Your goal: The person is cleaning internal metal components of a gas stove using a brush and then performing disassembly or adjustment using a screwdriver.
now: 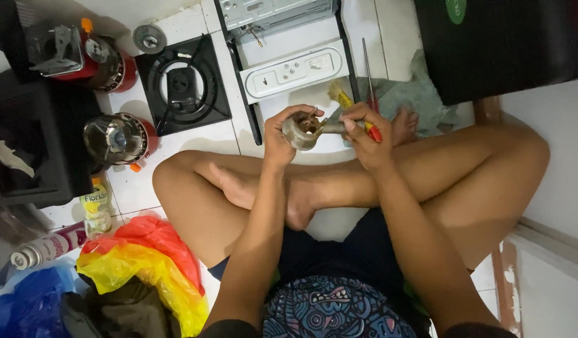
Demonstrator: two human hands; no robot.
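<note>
I sit cross-legged on a white tiled floor. My left hand [277,134] grips a round, rusty metal burner part [299,130] with a short tube sticking out to the right. My right hand [364,134] holds that tube end and also a red-handled tool [374,133] pressed against it. Both hands are raised above my crossed legs, close together. Fingers hide the far side of the burner part.
A dismantled stove top with a black burner grate [184,84] and a white control panel [295,70] lies ahead. A long screwdriver [368,75] rests on a grey cloth [420,97]. Red gas canister stoves [117,139], a spray can [45,248] and coloured plastic bags [145,263] sit left.
</note>
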